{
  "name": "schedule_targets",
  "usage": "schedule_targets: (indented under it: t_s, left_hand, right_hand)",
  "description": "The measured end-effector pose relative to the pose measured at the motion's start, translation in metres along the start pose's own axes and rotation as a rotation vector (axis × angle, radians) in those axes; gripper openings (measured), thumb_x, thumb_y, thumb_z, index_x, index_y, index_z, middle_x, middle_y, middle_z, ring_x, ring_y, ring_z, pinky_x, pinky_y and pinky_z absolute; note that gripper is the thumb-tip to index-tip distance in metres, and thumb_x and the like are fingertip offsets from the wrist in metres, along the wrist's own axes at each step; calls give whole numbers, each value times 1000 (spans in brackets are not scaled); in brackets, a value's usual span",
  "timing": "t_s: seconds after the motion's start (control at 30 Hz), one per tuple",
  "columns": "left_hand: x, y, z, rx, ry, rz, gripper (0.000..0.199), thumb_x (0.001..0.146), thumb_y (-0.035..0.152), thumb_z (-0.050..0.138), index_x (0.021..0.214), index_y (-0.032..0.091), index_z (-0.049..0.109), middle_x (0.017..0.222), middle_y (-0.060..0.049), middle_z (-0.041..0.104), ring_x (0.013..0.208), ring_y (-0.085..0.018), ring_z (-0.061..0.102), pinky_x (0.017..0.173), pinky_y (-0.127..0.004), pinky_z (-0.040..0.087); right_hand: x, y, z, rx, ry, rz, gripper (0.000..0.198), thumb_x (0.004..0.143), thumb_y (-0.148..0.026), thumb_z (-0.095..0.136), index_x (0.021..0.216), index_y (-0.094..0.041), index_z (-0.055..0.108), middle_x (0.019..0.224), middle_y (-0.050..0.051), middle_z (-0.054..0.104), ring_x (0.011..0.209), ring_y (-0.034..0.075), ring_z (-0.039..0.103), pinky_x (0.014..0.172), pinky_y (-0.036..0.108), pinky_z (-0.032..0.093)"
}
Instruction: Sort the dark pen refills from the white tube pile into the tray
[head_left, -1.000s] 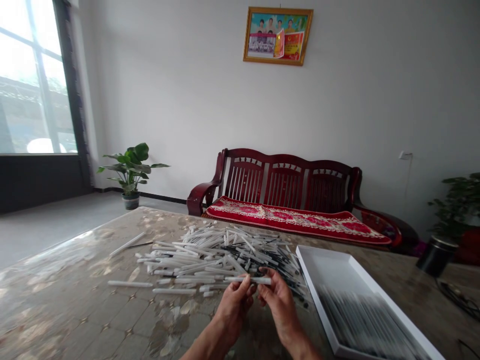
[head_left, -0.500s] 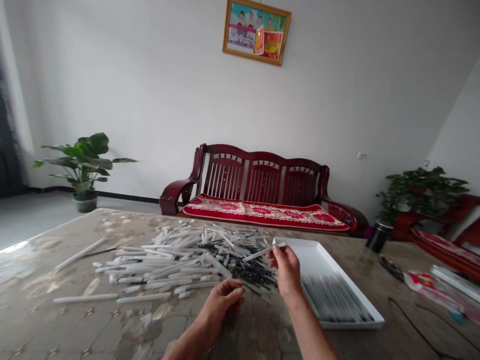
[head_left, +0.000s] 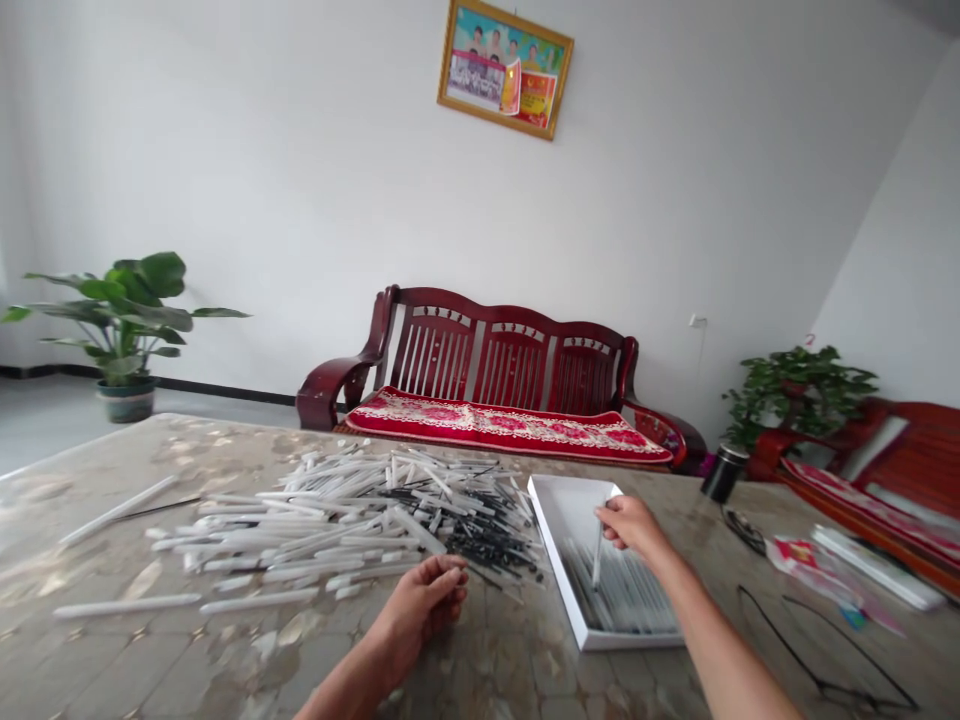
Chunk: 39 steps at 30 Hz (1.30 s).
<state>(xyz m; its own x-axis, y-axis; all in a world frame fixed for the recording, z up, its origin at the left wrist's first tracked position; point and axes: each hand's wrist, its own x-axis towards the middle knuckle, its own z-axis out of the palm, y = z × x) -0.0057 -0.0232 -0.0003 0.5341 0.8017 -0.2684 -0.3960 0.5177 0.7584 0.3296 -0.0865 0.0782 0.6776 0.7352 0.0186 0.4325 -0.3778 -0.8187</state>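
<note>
My right hand [head_left: 628, 525] pinches the upper end of a slim whitish pen [head_left: 598, 555], which hangs nearly upright over a shallow white box [head_left: 559, 575]. A row of similar grey-white pens [head_left: 637, 595] lies side by side in the near part of that box. My left hand [head_left: 431, 595] rests near the table's front, fingers curled together; whatever they hold, if anything, is hidden. Just beyond it spreads a large pile of loose white pen tubes [head_left: 300, 535], mixed with thin black pieces [head_left: 480, 535] on its right side.
The patterned table [head_left: 247, 660] carries single white tubes at far left. Right of the box are a black cylinder [head_left: 724, 473], a plastic packet [head_left: 802, 560], a long white box [head_left: 874, 568] and a black cord [head_left: 817, 680]. Behind stands a red wooden bench [head_left: 487, 360].
My right hand has moved right, from beside the pile to above the white box, turning the pen from slanted to nearly upright. My left hand stays near the pile. The view has shifted slightly right.
</note>
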Motion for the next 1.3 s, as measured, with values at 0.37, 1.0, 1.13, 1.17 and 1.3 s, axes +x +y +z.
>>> schedule_targets:
  t_s: [0.37, 1.0, 1.13, 1.17, 1.3]
  left_hand:
    - [4, 12, -11, 74, 185, 169, 41, 49, 37, 90, 79, 17, 71, 73, -1, 70, 57, -10, 61, 50, -18, 45]
    - [16, 22, -26, -49, 533, 518, 34, 72, 55, 64, 75, 21, 58, 56, 5, 51, 43, -10, 40, 43, -23, 27]
    - [20, 16, -25, -10, 473, 467, 34, 72, 53, 63, 73, 20, 60, 53, 5, 53, 41, -9, 41, 42, -21, 27]
    - [20, 15, -24, 3, 458, 459, 33, 72, 52, 64, 73, 19, 60, 53, 5, 54, 41, -9, 41, 41, -21, 27]
    - [24, 12, -22, 49, 420, 440, 28, 72, 46, 66, 71, 19, 61, 54, 4, 57, 43, -10, 47, 41, -20, 30]
  right_hand:
    - [-6, 21, 23, -516, -197, 27, 15, 68, -22, 72, 60, -19, 59, 36, -4, 52, 37, 14, 56, 44, 21, 40]
    - [-87, -77, 159, -648, -250, -576, 16, 86, -21, 57, 92, -25, 72, 97, 3, 75, 94, 19, 68, 74, 24, 42]
    - [-96, -87, 202, -737, -199, -598, 16, 88, -26, 59, 102, -23, 68, 110, 7, 68, 94, 19, 69, 73, 26, 44]
    - [-95, -88, 208, -759, -198, -596, 15, 89, -26, 59, 101, -22, 68, 111, 7, 67, 93, 19, 69, 72, 26, 44]
    - [-90, -88, 215, -785, -198, -593, 12, 91, -25, 56, 93, -22, 68, 107, 6, 67, 91, 19, 70, 71, 26, 44]
